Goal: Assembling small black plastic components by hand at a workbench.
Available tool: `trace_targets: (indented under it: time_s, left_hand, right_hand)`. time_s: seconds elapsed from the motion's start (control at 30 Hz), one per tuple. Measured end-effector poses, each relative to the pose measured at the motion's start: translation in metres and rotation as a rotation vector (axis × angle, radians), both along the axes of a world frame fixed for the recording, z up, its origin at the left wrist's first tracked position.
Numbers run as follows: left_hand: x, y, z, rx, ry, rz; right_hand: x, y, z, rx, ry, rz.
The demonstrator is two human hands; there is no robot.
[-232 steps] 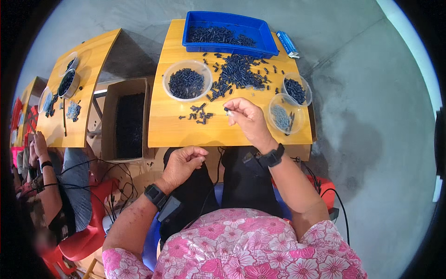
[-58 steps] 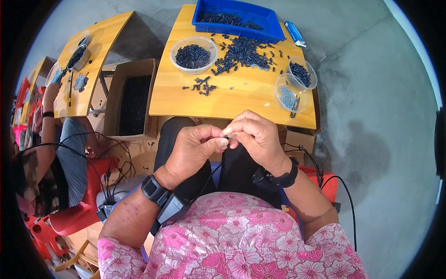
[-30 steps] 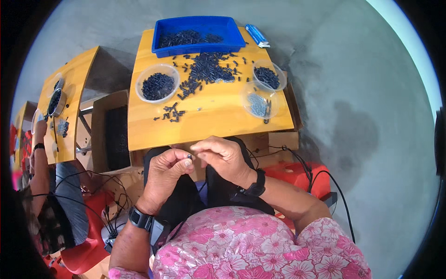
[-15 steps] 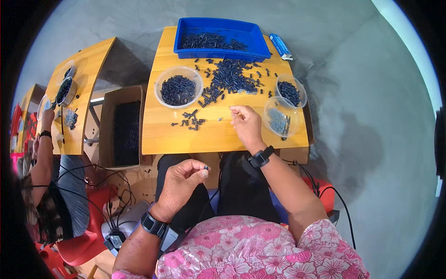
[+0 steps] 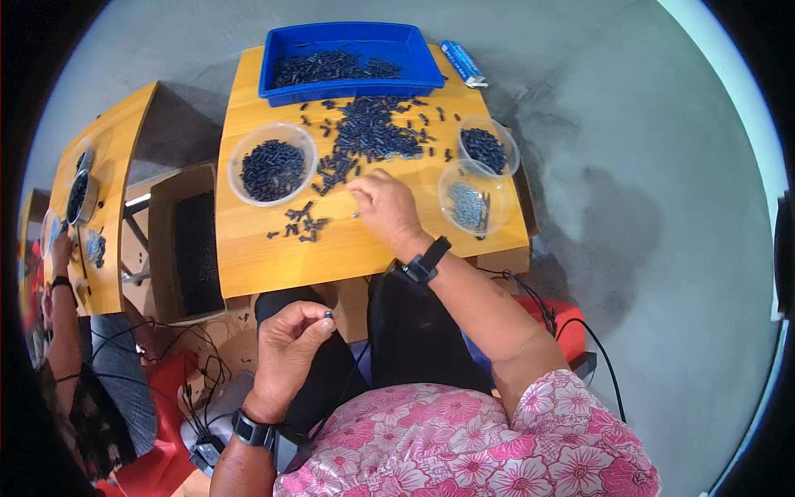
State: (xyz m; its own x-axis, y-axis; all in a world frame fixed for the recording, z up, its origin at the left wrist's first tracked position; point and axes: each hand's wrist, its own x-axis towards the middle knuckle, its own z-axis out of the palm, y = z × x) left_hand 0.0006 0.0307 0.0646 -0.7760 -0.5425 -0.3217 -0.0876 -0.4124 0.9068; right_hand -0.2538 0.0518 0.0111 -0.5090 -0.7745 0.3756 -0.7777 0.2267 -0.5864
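Above my lap, my left hand [image 5: 290, 348] is closed in a pinch, with a small dark plastic piece [image 5: 329, 315] between thumb and fingertip. My right hand [image 5: 386, 209] reaches over the table, fingers curled together just below the loose pile of small black plastic parts [image 5: 368, 128]. Whether anything sits in its fingertips is hidden. A tiny shiny metal piece [image 5: 356, 214] lies on the tabletop under that hand. Left of it is a smaller cluster of black parts [image 5: 300, 222].
On the yellow table [image 5: 248, 269] stand a blue tray [image 5: 352, 93] of black parts, a clear tub [image 5: 273, 170] of parts, another tub [image 5: 484, 151], and a clear tub of small silvery pieces [image 5: 468, 205]. A blue box [image 5: 462, 64] lies behind. A person works at the left table [image 5: 124, 157].
My right hand has moved left over the table toward the pile, its fingers more curled. My left hand keeps its pinch on the dark piece. The whole view has shifted.
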Motion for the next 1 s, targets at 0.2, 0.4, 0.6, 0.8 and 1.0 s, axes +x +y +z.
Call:
trace_targets:
  time_s: [0.2, 0.4, 0.6, 0.8, 1.0]
  left_hand:
    - [0.001, 0.001, 0.007, -0.021, -0.039, 0.022]
    - [-0.003, 0.003, -0.001, -0.045, 0.003, -0.001]
    - [0.001, 0.002, 0.001, -0.116, -0.040, 0.013]
    - [-0.002, -0.002, 0.002, -0.054, 0.024, 0.062]
    - [0.000, -0.001, -0.003, -0.060, -0.040, 0.013]
  right_hand:
    - [0.014, 0.026, 0.033, -0.079, -0.029, 0.069]
    - [0.004, 0.046, 0.033, -0.136, -0.106, 0.045]
    - [0.015, 0.040, 0.022, -0.078, -0.299, 0.056]
    - [0.024, 0.036, 0.017, -0.063, -0.377, 0.083]
    - [0.020, 0.031, -0.001, -0.043, -0.257, 0.058]
